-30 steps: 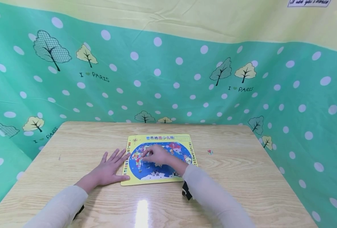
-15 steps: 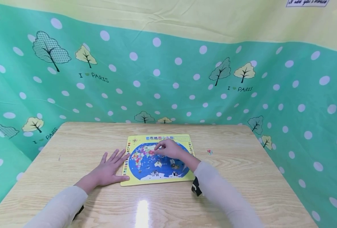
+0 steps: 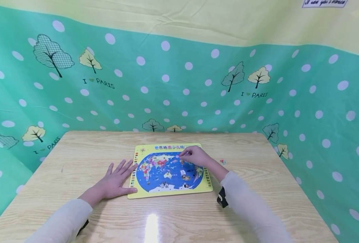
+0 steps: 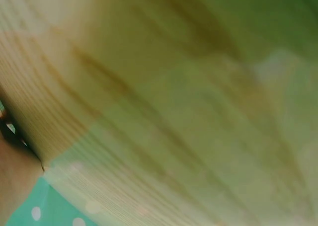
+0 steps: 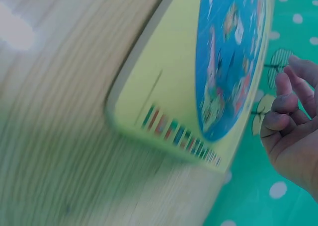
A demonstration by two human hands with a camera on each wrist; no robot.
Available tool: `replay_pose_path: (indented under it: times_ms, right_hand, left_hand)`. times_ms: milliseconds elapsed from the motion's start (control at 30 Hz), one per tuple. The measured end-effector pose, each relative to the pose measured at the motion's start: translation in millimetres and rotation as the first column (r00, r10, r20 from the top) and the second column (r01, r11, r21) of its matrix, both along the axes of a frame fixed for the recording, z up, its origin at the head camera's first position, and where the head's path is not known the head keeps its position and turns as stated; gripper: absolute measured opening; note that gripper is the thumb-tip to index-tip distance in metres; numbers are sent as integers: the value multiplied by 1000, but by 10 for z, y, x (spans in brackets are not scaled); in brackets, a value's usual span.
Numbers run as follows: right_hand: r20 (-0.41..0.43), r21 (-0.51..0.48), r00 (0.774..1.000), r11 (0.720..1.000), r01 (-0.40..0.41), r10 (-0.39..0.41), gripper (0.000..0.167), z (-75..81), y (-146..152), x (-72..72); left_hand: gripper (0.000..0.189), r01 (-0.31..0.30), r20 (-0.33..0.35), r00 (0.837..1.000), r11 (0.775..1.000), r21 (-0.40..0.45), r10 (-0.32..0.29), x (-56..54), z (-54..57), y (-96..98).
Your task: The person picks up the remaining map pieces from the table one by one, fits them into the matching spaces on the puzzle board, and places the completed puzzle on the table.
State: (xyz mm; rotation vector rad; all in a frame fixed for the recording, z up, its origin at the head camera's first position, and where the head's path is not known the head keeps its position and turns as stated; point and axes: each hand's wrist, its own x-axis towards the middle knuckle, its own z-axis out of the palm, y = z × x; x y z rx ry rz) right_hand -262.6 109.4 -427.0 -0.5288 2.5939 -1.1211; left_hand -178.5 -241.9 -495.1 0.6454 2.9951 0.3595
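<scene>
A world map board (image 3: 170, 194) with a yellow border and a blue oval map lies on the wooden table. My left hand (image 3: 116, 180) rests flat at its left edge, fingers spread, with fingertips and thumb on the border. Over the upper right of the map is my right hand (image 3: 195, 156), thumb and forefinger close together near a pink patch; I cannot tell whether they pinch something. The right wrist view shows this hand (image 5: 295, 121) with its fingers bent. A small red and pale loose piece (image 3: 223, 162) lies on the table right of the board.
The wooden table (image 3: 91, 148) reaches back to a green dotted curtain (image 3: 179, 77) with printed trees. Another stretch of curtain stands along the right side. Blurred wood grain fills most of the left wrist view.
My right hand has moved rightward across the map, from its left part to its upper right, uncovering the middle. The left hand and the loose piece have stayed in place.
</scene>
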Motion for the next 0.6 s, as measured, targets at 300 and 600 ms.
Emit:
replay_pose_path:
  times_ms: [300,600]
  right_hand:
    - [-37,49,995,994,96,-94,21,40,352,-43]
    - [-35,43,982,982,185,-184,21,20,686,-94]
  left_hand:
    - [93,7,-24,1000,1000,2,-7,-6,6,7]
    - [92,7,-36,999,1000,9,-7,7,7,-3]
